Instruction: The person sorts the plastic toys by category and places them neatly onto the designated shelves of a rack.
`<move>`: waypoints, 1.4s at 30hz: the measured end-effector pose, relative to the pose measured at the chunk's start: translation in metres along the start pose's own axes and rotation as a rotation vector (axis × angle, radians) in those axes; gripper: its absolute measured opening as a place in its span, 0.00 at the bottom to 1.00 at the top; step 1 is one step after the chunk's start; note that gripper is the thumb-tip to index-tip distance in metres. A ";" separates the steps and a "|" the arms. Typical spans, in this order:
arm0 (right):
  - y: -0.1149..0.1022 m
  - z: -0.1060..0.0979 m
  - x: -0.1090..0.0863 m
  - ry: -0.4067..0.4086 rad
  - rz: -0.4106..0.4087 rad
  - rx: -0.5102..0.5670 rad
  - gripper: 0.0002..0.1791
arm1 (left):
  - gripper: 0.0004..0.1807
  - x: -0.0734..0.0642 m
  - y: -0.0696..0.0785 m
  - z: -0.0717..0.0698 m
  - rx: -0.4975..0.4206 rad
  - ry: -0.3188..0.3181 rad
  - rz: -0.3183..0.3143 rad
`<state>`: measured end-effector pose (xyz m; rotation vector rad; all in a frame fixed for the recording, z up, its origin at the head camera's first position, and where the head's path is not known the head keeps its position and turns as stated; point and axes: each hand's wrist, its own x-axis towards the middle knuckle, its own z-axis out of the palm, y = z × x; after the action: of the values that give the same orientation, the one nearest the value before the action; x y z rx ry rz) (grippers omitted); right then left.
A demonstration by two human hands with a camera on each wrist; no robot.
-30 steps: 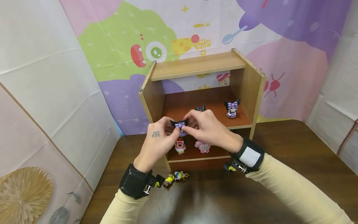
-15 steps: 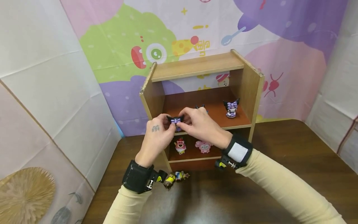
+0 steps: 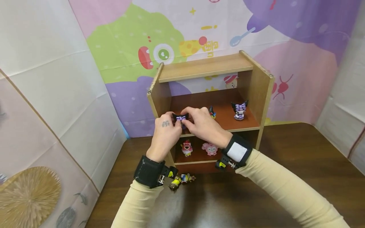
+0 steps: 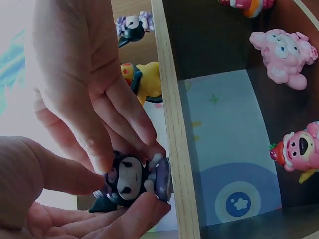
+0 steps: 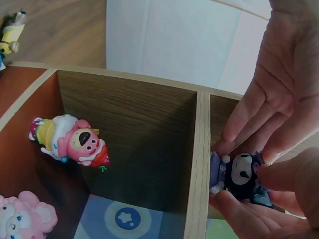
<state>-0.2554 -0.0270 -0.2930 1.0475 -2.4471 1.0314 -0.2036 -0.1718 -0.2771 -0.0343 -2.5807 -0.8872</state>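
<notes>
Between both hands is a small black-and-white character figurine [image 3: 181, 118] with pointed black ears and a purple bow. My left hand [image 3: 165, 136] holds its left side with thumb and fingers, while my right hand [image 3: 203, 123] pinches the other side. In the left wrist view the figurine [image 4: 130, 178] has its purple base close against the middle shelf board [image 4: 175, 119]. The right wrist view shows the same figurine [image 5: 241, 172] upright relative to that board, at the upper compartment's left end. Whether the base bears on the board cannot be told.
A similar bow-wearing figurine [image 3: 240, 110] stands at the upper right of the wooden shelf unit [image 3: 205, 70]. A yellow figure [image 4: 148, 82] stands mid-shelf. Below are a strawberry-hatted pink bear [image 3: 186, 148] and a fluffy pink figure [image 3: 210, 148]. Yellow-clad figurines [image 3: 176, 182] lie on the table.
Both hands have moved forward with the figurine, from in front of the shelf unit to the upper shelf's left end. More of the mid-shelf figure now shows beside the right hand.
</notes>
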 end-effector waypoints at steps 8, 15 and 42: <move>-0.003 0.000 0.008 0.001 0.029 -0.059 0.14 | 0.10 0.007 0.003 0.000 0.016 0.003 -0.029; -0.005 0.005 0.013 -0.010 0.008 -0.086 0.13 | 0.13 0.010 0.002 0.000 0.024 -0.016 -0.074; -0.002 0.011 0.014 0.032 -0.040 -0.115 0.13 | 0.13 0.012 0.002 0.012 0.037 0.034 -0.066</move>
<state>-0.2636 -0.0427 -0.2926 1.0303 -2.4187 0.8777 -0.2191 -0.1646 -0.2800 0.0759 -2.5792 -0.8561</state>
